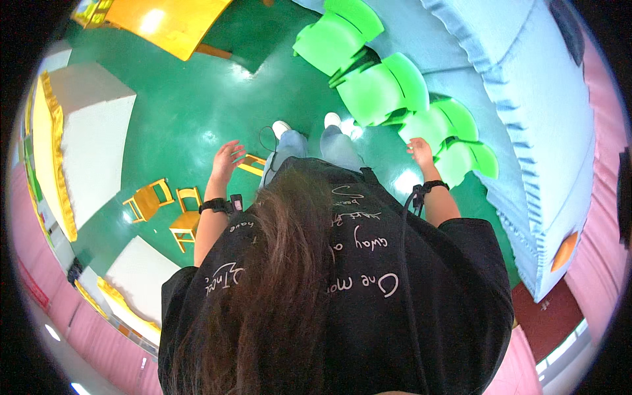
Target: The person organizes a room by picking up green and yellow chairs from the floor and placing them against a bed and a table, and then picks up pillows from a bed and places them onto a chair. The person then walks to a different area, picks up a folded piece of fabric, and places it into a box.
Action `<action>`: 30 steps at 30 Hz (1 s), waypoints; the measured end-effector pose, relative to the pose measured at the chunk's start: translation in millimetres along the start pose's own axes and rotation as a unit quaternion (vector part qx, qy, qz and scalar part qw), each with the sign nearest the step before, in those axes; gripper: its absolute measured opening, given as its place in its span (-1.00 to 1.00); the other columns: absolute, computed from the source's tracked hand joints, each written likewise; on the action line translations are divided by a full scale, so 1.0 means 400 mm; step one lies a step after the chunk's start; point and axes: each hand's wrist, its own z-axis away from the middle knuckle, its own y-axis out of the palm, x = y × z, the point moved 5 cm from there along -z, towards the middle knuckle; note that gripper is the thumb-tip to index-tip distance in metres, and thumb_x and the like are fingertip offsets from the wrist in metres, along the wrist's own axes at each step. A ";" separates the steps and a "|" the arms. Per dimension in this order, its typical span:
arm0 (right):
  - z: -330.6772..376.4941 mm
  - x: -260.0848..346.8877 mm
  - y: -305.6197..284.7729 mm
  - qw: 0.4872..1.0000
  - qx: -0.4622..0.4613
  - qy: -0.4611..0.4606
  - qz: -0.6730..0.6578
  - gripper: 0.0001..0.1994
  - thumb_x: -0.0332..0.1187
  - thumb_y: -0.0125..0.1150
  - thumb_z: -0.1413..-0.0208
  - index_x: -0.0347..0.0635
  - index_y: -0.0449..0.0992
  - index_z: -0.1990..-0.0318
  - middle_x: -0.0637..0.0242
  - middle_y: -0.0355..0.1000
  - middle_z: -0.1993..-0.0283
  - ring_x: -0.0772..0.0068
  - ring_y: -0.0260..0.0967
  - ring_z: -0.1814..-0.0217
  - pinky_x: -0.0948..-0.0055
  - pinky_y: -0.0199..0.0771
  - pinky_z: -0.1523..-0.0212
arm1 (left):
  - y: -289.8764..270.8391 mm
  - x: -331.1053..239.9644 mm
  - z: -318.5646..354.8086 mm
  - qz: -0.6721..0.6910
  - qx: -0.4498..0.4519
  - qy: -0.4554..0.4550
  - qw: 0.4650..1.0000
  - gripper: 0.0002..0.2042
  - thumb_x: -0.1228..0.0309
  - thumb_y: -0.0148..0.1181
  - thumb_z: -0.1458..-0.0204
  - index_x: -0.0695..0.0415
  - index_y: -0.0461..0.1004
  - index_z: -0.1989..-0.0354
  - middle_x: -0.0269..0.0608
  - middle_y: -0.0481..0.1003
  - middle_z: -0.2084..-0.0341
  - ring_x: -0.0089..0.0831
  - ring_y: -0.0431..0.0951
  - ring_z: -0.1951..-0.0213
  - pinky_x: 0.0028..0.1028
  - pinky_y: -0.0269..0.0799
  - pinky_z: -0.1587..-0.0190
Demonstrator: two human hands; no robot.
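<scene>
My left hand is held out over the green floor with its fingers loosely apart and nothing in it. A yellow wooden piece of furniture, mostly hidden by my body, shows just beside it. On the other side, my right hand hangs open and empty, fingers slightly bent. Behind that hand, in the picture, is a light green chair, one of several standing in a row; I cannot see any touch between them. Both wrists wear black straps, and a cable runs from the right one.
A light blue cloth-covered block lines the right side behind the chairs. Two small yellow wooden chairs stand at left, near white panels with yellow ruffled edging. A yellow table is ahead at the upper left.
</scene>
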 end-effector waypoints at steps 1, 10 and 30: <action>-0.001 0.010 0.030 0.998 0.023 0.056 0.015 -0.82 -0.39 -0.11 -0.03 -0.27 0.35 0.26 0.24 0.39 0.38 0.42 0.37 0.41 0.50 0.38 0.41 | -0.017 0.006 0.000 0.005 0.007 0.000 1.000 -0.69 0.31 -0.18 -0.08 0.15 0.24 0.04 -0.18 0.36 0.18 -0.37 0.38 0.16 -0.41 0.34 0.18; 0.089 0.254 0.259 0.995 0.083 -0.044 0.039 -0.79 -0.33 -0.08 -0.04 -0.17 0.33 0.17 0.31 0.40 0.27 0.48 0.36 0.35 0.54 0.34 0.39 | -0.319 0.103 -0.068 0.166 -0.050 -0.042 0.984 -0.70 0.32 -0.15 -0.05 0.16 0.25 0.06 -0.20 0.38 0.26 -0.38 0.40 0.24 -0.39 0.35 0.24; 0.321 0.296 0.267 0.986 -0.001 -0.031 0.162 -0.77 -0.40 -0.06 0.05 -0.28 0.36 0.22 0.25 0.39 0.32 0.48 0.35 0.40 0.52 0.36 0.31 | -0.357 0.063 -0.278 0.087 0.038 -0.067 0.993 -0.69 0.33 -0.14 -0.03 0.16 0.25 0.05 -0.28 0.36 0.30 -0.40 0.38 0.24 -0.37 0.28 0.20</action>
